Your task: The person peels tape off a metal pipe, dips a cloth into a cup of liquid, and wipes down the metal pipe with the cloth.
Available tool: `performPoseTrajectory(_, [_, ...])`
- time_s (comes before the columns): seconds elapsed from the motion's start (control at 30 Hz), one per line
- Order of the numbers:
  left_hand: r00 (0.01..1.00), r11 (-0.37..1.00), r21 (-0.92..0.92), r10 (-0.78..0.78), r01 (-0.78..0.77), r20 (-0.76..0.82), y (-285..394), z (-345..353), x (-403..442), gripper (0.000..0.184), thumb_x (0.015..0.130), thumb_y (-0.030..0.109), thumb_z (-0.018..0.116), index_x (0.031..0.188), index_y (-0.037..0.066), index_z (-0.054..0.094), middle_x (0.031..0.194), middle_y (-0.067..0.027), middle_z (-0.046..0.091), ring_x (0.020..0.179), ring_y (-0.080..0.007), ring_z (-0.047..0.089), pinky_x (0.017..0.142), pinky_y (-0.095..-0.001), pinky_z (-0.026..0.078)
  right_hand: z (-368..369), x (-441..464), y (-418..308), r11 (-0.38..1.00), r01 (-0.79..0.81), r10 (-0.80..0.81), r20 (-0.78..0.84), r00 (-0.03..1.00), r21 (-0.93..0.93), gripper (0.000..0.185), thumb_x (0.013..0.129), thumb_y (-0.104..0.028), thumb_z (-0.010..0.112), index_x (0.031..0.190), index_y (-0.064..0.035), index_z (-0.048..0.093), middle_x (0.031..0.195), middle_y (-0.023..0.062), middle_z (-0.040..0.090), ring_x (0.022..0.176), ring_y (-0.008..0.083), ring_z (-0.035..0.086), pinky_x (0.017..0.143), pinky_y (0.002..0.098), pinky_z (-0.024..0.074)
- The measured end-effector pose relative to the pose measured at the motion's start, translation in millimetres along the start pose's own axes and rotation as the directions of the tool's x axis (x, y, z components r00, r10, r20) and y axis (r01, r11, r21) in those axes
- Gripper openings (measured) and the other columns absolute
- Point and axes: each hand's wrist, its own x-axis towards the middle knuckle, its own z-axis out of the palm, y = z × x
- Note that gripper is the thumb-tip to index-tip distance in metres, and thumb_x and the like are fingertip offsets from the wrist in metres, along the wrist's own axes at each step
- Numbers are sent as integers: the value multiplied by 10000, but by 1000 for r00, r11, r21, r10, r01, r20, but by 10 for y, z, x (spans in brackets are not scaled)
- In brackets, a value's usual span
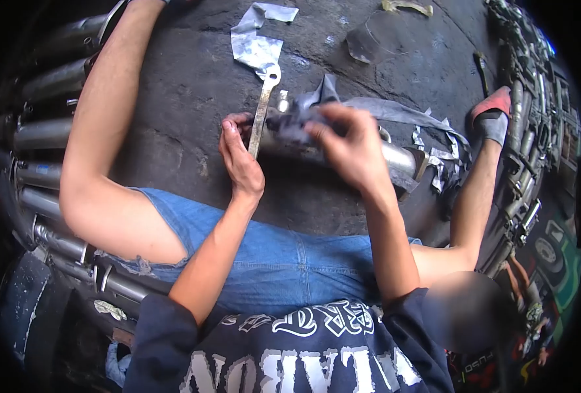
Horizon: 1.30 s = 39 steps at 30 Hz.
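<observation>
A silver metal pipe (395, 156) lies across the floor in front of me, between my legs. At its left end stands a flat metal bar (261, 114) with a hole near its top; I cannot tell whether it is joined to the pipe. My left hand (243, 160) is closed round this bar, with some fingers hidden behind it. My right hand (356, 141), blurred by motion, is above the pipe, its fingers closed on a crumpled grey rag (295, 126) against the pipe's left part. A long grey cloth strip (401, 112) trails behind the pipe to the right.
A crinkled silver sheet (257, 39) lies on the dark floor (185, 85) beyond the bar. Torn silver strips (441, 160) are near the pipe's right end. Metal pipes (41, 134) line the left; a pile of metal parts (526, 144) runs along the right.
</observation>
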Motion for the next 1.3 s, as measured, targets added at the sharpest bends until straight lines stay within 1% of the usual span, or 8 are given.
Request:
performPoseTrajectory(0.07, [1000, 1000, -6, -10, 10, -1, -22, -5, 9, 569, 1116, 466, 223, 1116, 14, 569, 1025, -81, 602, 942, -158, 566, 901, -310, 444, 54, 117, -70, 1000, -20, 18, -205, 979, -4, 223, 832, -67, 737, 1020, 53, 737, 969, 220, 733, 944, 304, 736, 830, 382, 555])
performPoseTrajectory(0.1, [1000, 1000, -3, -14, 14, 2, -15, 1, 7, 569, 1116, 466, 223, 1116, 14, 569, 1025, -81, 602, 942, -158, 566, 901, -310, 444, 151, 210, -6, 972, 200, -226, -266, 937, -120, 218, 820, -60, 732, 1008, 50, 738, 1017, 228, 728, 958, 344, 728, 855, 408, 554])
performPoseTrajectory(0.37, [998, 997, -70, -39, 36, -49, 61, 115, 27, 534, 1114, 424, 265, 1049, 12, 599, 931, -47, 562, 850, -142, 504, 797, -306, 428, 710, 28, 38, 894, 272, -345, -162, 924, -355, 196, 766, 79, 653, 959, 77, 685, 1018, 219, 661, 956, 417, 610, 869, 452, 495])
performPoseTrajectory(0.57, [996, 998, -39, -52, 49, -78, 18, 93, 62, 543, 1113, 420, 283, 1031, -15, 597, 937, -74, 558, 900, -178, 510, 851, -344, 431, 648, -606, 392, 735, 520, -598, -54, 800, -435, 382, 654, 13, 660, 1031, 68, 688, 1003, 155, 644, 959, 326, 615, 804, 395, 554])
performPoseTrajectory(0.8, [991, 991, 104, -71, 82, -110, 81, 128, 102, 554, 1110, 430, 299, 1071, -30, 604, 1125, -169, 567, 1011, -250, 502, 976, -389, 402, 61, -1057, 660, 791, 130, -417, -370, 830, -598, 543, 648, 157, 555, 1156, 28, 696, 958, 168, 630, 865, 320, 664, 809, 387, 546])
performPoseTrajectory(0.97, [994, 995, 76, -50, 58, -95, 105, 168, 270, 511, 1109, 382, 345, 938, -38, 581, 821, -82, 562, 792, -176, 522, 739, -355, 444, 480, -548, 358, 796, 267, -484, -306, 820, -544, 579, 647, 123, 583, 1204, 7, 692, 1049, 190, 634, 1021, 360, 629, 904, 426, 516])
performPoseTrajectory(1.07, [998, 988, 147, 48, -42, -37, 89, 139, 299, 503, 1112, 373, 343, 927, -28, 584, 836, -76, 574, 768, -162, 514, 708, -338, 442, 887, -153, 123, 737, 366, -541, -171, 823, -568, 341, 813, -54, 614, 1116, 93, 665, 1098, 174, 611, 1036, 330, 577, 880, 399, 517])
performPoseTrajectory(1.3, [1000, 993, 120, -19, 21, -22, 110, 125, 313, 505, 1122, 390, 314, 992, 5, 613, 854, -67, 606, 783, -123, 555, 730, -299, 464, 29, -446, 388, 722, 211, -476, -252, 843, -659, 421, 753, 38, 637, 1159, -39, 718, 1225, 157, 643, 1173, 369, 573, 1004, 478, 447])
